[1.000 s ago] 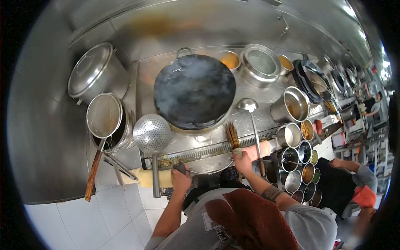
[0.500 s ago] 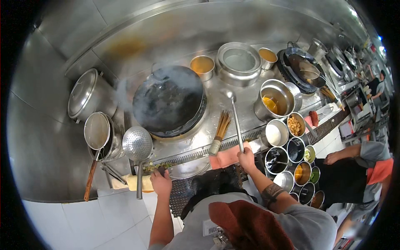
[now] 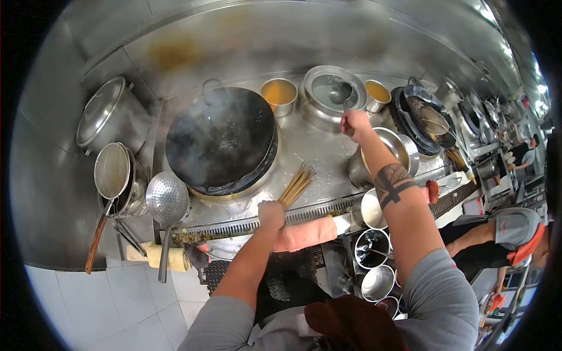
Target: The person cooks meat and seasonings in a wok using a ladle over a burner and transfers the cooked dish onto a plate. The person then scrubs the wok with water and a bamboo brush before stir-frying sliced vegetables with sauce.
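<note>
My left hand (image 3: 271, 214) is closed around the base of a bamboo wok brush (image 3: 297, 186), whose bristles point up and right over the steel counter. With my right hand (image 3: 356, 124) I grip the handle of a ladle (image 3: 341, 92). The ladle's bowl is at the water in a wide metal pot (image 3: 313, 108) at the back. A dark wok (image 3: 219, 137) sits on the burner to the left, wet inside and steaming. A pink folded cloth (image 3: 305, 234) lies at the counter's front edge, just below the brush.
A perforated skimmer (image 3: 168, 199), a wire strainer (image 3: 112, 171) and a lidded stockpot (image 3: 120, 120) stand left. Two pots of orange liquid (image 3: 278, 93) flank the water pot. Several seasoning containers (image 3: 377, 282) are at right. A second wok (image 3: 418, 111) and a co-worker (image 3: 509, 231) are farther right.
My left hand left a dark cloth-like thing at the front edge and took hold of the wok brush. My right hand moved forward, bringing the ladle from the counter to the water pot.
</note>
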The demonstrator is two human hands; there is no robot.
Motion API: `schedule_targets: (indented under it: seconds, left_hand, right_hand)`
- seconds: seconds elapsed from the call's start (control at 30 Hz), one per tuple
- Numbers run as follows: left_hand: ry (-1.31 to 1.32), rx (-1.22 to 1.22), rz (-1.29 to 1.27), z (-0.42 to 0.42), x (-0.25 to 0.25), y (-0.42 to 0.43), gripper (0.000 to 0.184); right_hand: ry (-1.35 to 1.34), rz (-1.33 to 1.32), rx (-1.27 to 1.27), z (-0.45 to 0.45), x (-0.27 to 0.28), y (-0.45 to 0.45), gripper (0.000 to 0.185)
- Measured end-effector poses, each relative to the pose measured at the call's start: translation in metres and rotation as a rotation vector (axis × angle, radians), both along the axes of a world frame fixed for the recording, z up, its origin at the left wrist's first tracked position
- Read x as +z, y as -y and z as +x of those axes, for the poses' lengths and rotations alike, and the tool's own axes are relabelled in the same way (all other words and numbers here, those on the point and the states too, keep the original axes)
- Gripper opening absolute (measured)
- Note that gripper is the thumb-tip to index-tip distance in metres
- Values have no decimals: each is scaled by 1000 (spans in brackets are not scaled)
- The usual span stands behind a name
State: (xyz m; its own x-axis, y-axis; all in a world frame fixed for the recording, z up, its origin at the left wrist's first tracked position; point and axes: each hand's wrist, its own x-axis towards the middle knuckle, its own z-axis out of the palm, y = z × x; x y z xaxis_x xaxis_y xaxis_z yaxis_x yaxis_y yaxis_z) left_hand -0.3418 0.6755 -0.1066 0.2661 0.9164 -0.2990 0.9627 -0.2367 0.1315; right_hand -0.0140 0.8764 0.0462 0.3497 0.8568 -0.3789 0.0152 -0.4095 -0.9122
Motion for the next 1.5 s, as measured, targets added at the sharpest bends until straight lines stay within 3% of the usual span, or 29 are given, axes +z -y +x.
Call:
schedule_targets:
  seconds: [0.03,0.07,0.13,0.2,0.33,0.53,0.6,0.73,0.87,1.0,1.1,1.2,1.23,1.27,1.3,1.33,1.4,1.5]
  left_hand:
    - [-1,4,-4,1,17,-4,28]
    - [43,-25,-35,3,46,-5,29]
    - [85,-36,-71,5,87,8,30]
    - [226,234,-235,6,113,24,48]
    - [107,160,-279,-4,94,69,43]
    - [235,250,-155,-18,84,97,32]
    - [270,256,-120,-19,68,109,34]
    - [287,220,35,-21,46,106,38]
    - [315,227,-49,-23,37,92,39]
    - [241,214,10,-29,49,93,54]
    - [235,186,-148,-35,59,74,63]
    - [461,342,-282,-43,63,49,53]
    - [463,342,-272,-44,72,43,52]
    - [460,338,-275,-42,79,44,52]
    - [402,342,-418,-36,85,45,52]
    - [342,343,-553,-30,89,42,53]
    - [286,361,-410,-16,70,52,55]
    - [171,274,-357,-12,46,52,58]
  right_hand:
    - [-516,50,-66,-1,21,4,14]
    - [-517,41,-63,3,29,4,14]
    - [-1192,14,-176,17,43,3,8]
    - [-1221,34,-67,19,59,15,8]
    - [-1243,-51,62,14,111,42,11]
    - [-1099,-96,111,-39,209,112,23]
    - [-1152,-137,146,-51,223,125,31]
    - [-1211,-228,239,-86,235,142,28]
    - [-1135,-307,372,-126,221,147,10]
    - [-773,-199,428,-171,194,161,10]
    - [-126,-84,586,-196,186,173,15]
    - [191,-61,687,-198,171,171,11]
    - [189,-66,681,-194,166,170,11]
    - [351,32,714,-191,164,170,16]
    - [514,136,745,-188,161,167,25]
    - [514,144,741,-181,152,162,25]
    - [919,547,706,-162,137,152,42]
    - [1024,510,632,-136,144,145,36]
